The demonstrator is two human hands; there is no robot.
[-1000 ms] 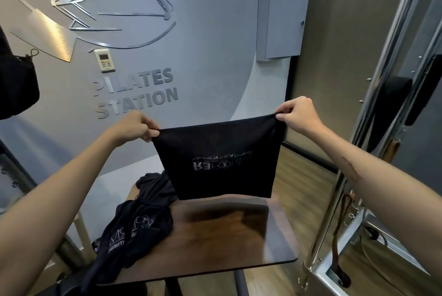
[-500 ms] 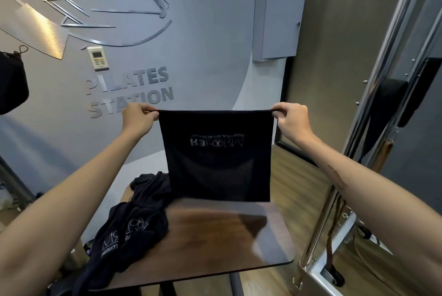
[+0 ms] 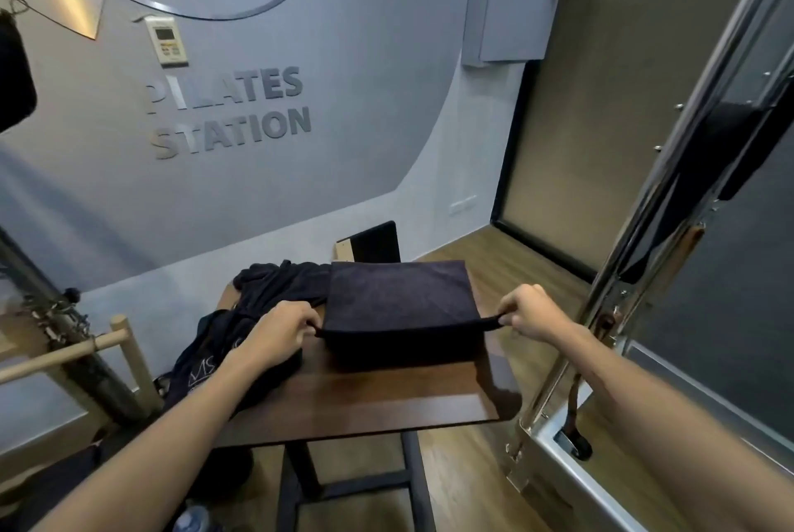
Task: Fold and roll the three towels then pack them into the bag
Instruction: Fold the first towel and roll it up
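Observation:
A dark towel lies folded across the small brown table, its far part flat and its near edge lifted a little. My left hand pinches the near left corner. My right hand pinches the near right corner. A heap of dark towels with white print sits on the table's left side and hangs over its edge. I cannot make out a bag for certain; a dark shape hangs at the far left edge.
A metal frame with straps rises close to the table's right. Wooden bars stand to the left. A dark board leans against the wall behind the table. Wooden floor lies below.
Both hands came down and toward me with the towel, from chest height to the table. It hung stretched upright before; now it lies over the tabletop.

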